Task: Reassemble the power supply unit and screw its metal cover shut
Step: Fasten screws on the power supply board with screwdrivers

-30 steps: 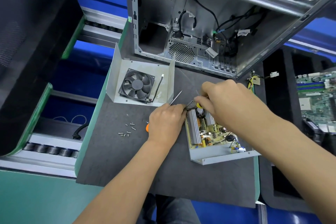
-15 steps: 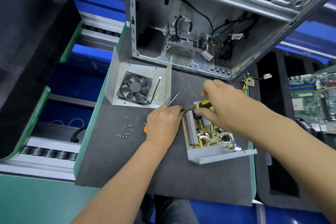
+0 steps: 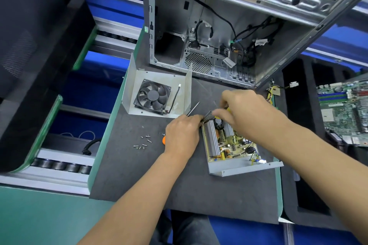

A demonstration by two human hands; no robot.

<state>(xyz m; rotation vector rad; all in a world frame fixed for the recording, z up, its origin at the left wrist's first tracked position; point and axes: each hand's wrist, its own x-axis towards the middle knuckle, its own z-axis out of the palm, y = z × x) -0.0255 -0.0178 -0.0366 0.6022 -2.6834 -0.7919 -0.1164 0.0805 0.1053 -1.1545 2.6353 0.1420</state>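
Grey foam matting covers the worktop (image 3: 139, 175), and both forearms reach across it from the near edge. Nearest lies the power supply unit (image 3: 231, 145), an open metal tray with its circuit board, finned heat sinks and yellow components exposed, its folded front lip facing the person. The left hand (image 3: 182, 135) rests at the tray's far left corner, its fingers curled round a screwdriver (image 3: 192, 109) whose thin shaft juts up and away while an orange bit of handle peeks out beside the wrist. The right hand (image 3: 245, 110) hovers over the far end of the board, its fingers pinching a braided cable sleeve (image 3: 209, 116) that runs toward the left hand; something yellow shows under the palm, too hidden to name. Left of the left hand, a small scatter of screws (image 3: 142, 142) lies loose on the mat. Farther back and to the left sits the metal cover (image 3: 179, 77), lying open side up with a black fan (image 3: 152, 96) mounted in it and a short lead beside the fan. Beyond it stands an open computer case (image 3: 219, 26) with dangling black cables. A green motherboard (image 3: 346, 111) lies off to the far right.
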